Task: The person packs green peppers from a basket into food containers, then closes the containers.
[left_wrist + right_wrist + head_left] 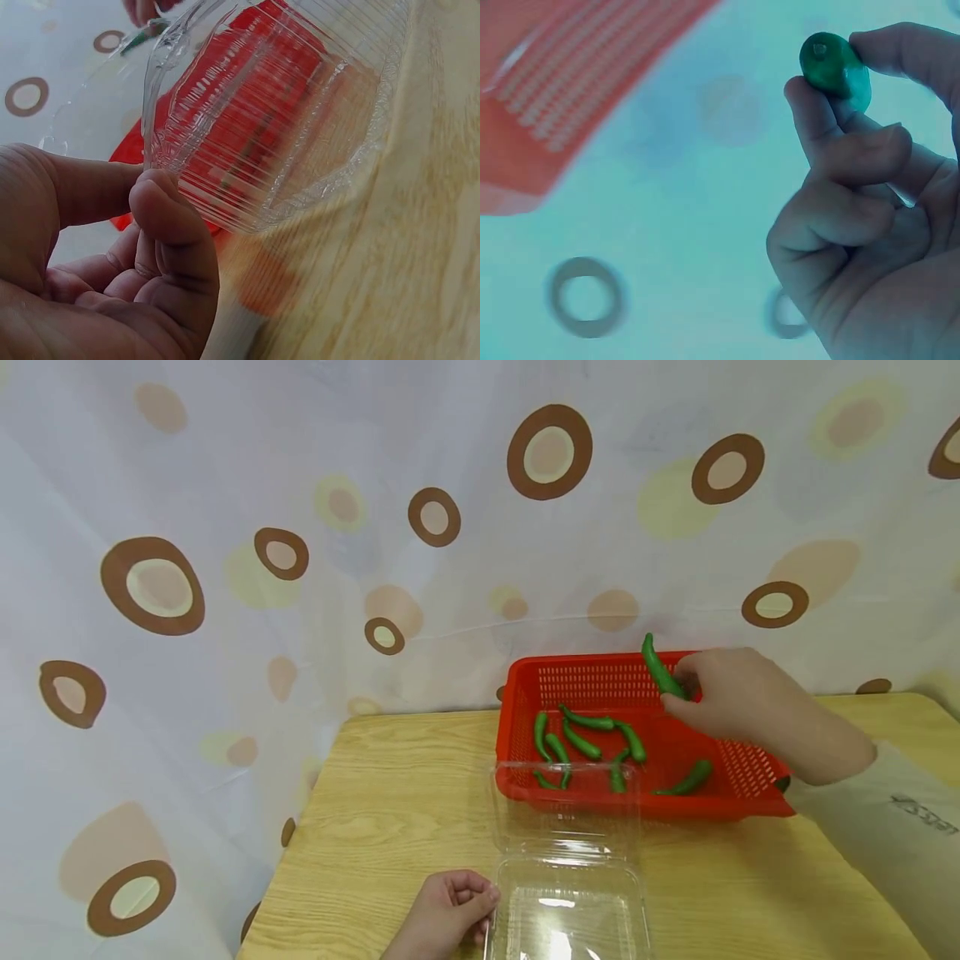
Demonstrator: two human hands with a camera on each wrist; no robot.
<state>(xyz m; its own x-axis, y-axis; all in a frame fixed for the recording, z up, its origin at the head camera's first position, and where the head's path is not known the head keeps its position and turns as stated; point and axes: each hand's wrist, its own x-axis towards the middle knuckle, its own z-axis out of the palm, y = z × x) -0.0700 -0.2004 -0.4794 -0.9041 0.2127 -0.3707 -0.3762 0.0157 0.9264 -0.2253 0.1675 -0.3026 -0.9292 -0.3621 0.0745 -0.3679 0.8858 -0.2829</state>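
Observation:
My right hand [723, 689] pinches a green chili pepper [660, 667] between thumb and fingers, above the right part of a red plastic basket [517, 693]. In the right wrist view the pepper [836, 67] shows end-on at the fingertips. Several more green peppers [588, 722] lie on the basket's floor, mostly toward its left side. Nearer to me stands a clear plastic clamshell box [570, 910], its lid raised and leaning back over the basket's front rim. My left hand [448, 910] pinches the box's left edge between thumb and forefinger, seen close in the left wrist view.
A wood-grain table [390, 793] carries the basket and the box. Right behind it hangs a pale curtain [450, 577] with brown and yellow spots, which also runs along the table's left side. The raised lid [566, 810] stands between the box's tray and the basket.

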